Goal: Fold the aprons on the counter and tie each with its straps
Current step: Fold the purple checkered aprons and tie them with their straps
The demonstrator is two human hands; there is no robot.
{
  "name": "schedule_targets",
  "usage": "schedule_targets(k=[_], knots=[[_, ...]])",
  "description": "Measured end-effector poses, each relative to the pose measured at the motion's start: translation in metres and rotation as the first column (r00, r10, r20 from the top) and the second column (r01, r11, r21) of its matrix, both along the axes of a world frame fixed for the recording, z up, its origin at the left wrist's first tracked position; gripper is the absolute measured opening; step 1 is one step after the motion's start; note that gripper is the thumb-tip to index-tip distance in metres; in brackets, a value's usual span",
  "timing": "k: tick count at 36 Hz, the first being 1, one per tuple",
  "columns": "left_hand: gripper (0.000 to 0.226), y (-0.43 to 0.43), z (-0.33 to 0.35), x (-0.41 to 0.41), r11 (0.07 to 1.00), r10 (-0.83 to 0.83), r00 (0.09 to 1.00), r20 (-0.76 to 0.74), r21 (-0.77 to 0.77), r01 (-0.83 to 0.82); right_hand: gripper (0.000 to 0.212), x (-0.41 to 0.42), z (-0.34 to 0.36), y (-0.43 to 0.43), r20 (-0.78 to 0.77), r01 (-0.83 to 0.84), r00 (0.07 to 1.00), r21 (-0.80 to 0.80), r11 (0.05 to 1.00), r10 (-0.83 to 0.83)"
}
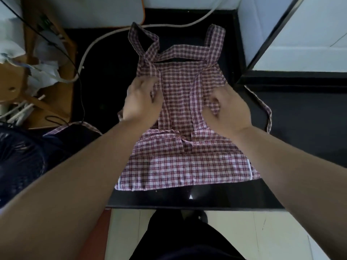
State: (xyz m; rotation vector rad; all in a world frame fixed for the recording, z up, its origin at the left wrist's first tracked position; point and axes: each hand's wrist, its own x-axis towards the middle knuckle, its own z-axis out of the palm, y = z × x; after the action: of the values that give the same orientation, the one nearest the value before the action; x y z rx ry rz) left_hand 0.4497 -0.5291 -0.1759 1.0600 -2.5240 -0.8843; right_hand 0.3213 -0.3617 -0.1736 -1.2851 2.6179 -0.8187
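A red-and-white checked apron (pixel 180 151) lies flat on the black counter (pixel 300 119), its neck straps (pixel 148 42) spread toward the far side. My left hand (pixel 140 104) pinches the apron's left edge near the bib. On the right side of the bib, my right hand (pixel 227 109) grips a fold of the checked cloth. One waist strap (pixel 262 107) trails off to the right over the counter. The other waist strap (pixel 75 126) runs left toward the counter's edge.
A white cable (pixel 116 32) curves across the far counter. A brown cardboard box (pixel 37 72) with white bags and cords sits at the left. A dark blue bundle (pixel 22 156) lies at the near left. White wall panels (pixel 300 34) border the right.
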Motion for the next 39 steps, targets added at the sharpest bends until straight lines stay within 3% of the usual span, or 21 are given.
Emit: schedule_targets(k=[3,7,9,11,16,18,21,24,27,29,32,35,37,39], knots=[[0.025,0.031,-0.002,0.023,0.993,0.009,1.000,-0.025,-0.116,-0.012,0.024,0.005,-0.004,0.022,-0.077,0.064,0.996,0.228,0.972,-0.047],[0.015,0.044,-0.015,0.040,0.998,0.033,0.965,0.260,-0.053,-0.020,0.031,0.005,-0.009,0.030,-0.090,0.072,0.995,0.463,0.883,-0.034],[0.023,0.047,-0.022,0.047,0.997,0.065,0.929,0.364,-0.063,-0.045,0.029,0.005,-0.014,0.028,-0.018,0.031,1.000,0.559,0.829,-0.026],[0.043,0.049,-0.028,0.051,0.996,0.069,0.876,0.477,-0.076,-0.037,0.051,0.005,-0.024,0.028,0.070,-0.004,0.996,0.666,0.746,-0.058],[0.080,0.051,-0.040,0.055,0.998,-0.016,0.777,0.630,-0.035,0.049,0.071,0.006,-0.045,0.032,0.097,-0.011,0.989,0.790,0.613,-0.108],[0.084,0.048,-0.044,0.054,0.996,-0.037,0.733,0.679,-0.036,0.083,0.073,0.004,-0.045,0.032,0.114,-0.017,0.986,0.784,0.620,-0.118],[0.081,0.047,-0.038,0.056,0.990,-0.031,0.711,0.703,-0.075,0.117,0.068,0.006,-0.037,0.036,0.166,0.009,0.973,0.667,0.745,-0.160],[0.060,0.048,-0.028,0.068,0.989,-0.048,0.779,0.626,-0.081,0.126,0.061,0.012,-0.022,0.042,0.228,0.012,0.963,0.497,0.868,-0.144],[0.040,0.047,-0.026,0.089,0.979,-0.086,0.853,0.515,-0.115,0.168,0.042,0.017,-0.016,0.050,0.160,-0.163,0.984,0.586,0.794,0.084],[0.039,0.041,-0.026,0.099,0.984,-0.043,0.858,0.511,-0.128,0.126,0.029,0.015,-0.017,0.055,0.057,-0.133,0.990,0.666,0.734,0.127],[0.038,0.036,-0.022,0.100,0.972,0.058,0.724,0.688,-0.203,0.116,0.029,0.014,-0.015,0.059,-0.082,0.033,0.996,0.724,0.689,0.039],[0.034,0.043,-0.014,0.095,0.958,0.167,0.614,0.771,-0.274,0.083,0.046,0.015,-0.015,0.065,-0.052,0.064,0.998,0.746,0.663,-0.037],[0.036,0.052,-0.011,0.097,0.953,0.183,0.705,0.685,-0.300,0.043,0.054,0.020,-0.012,0.072,-0.014,0.030,1.000,0.671,0.741,-0.028],[0.040,0.065,-0.009,0.104,0.961,0.065,0.876,0.477,-0.267,0.074,0.044,0.029,-0.008,0.080,-0.039,-0.034,0.997,0.493,0.869,0.061]])
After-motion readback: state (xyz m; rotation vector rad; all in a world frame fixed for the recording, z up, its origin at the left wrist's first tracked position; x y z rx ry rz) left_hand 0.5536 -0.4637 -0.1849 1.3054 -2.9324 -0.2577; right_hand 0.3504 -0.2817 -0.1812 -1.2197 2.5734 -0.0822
